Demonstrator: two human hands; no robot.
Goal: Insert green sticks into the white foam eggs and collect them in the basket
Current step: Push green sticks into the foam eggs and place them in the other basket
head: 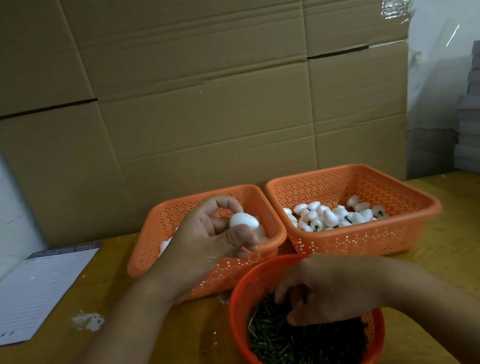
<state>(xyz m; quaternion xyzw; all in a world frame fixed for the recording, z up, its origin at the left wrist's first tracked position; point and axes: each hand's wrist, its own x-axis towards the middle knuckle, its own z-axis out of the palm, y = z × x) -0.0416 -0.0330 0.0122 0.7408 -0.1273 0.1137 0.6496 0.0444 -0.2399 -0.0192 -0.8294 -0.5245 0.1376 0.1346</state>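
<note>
1. Holding a white foam egg [243, 221] between thumb and curled fingers, the left hand [209, 236] hovers over the left orange basket [149, 251], which has more plain eggs in it.
2. Reaching down into the round red basket [237, 300], the right hand [326, 290] has its fingers curled among the green sticks [301, 353] (whether it has one pinched, I cannot tell).
3. Just behind the round basket, the right orange basket [366, 241] holds a heap of eggs with sticks [331, 215], dark green stubs showing on several.
4. Both orange baskets sit side by side on the yellow table [477, 255], nearly touching.
5. A lined paper pad [31, 294] lies at the table's left, with white foam crumbs [88, 321] near it.
6. Brown cardboard [203, 93] stands behind everything.
</note>
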